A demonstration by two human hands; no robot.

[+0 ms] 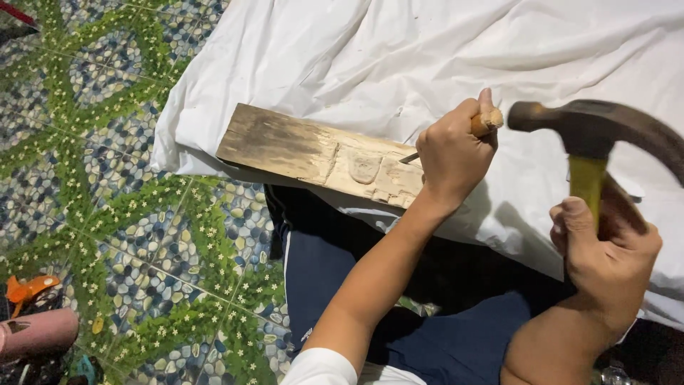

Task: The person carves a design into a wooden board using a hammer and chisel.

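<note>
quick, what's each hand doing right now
Left hand: closed around a wooden-handled chisel, tip on the wooden plank.
Right hand: closed on the hammer handle, head raised by the chisel's end.

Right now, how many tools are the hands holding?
2. A chisel with a wooden handle is in the left hand, its tip on the carved wooden plank. A hammer is in the right hand, raised beside the chisel's end.

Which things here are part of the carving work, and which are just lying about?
In use: plank, chisel in left hand, hammer in right hand, white sheet.
Lying about: orange item, pink cylinder.
</note>
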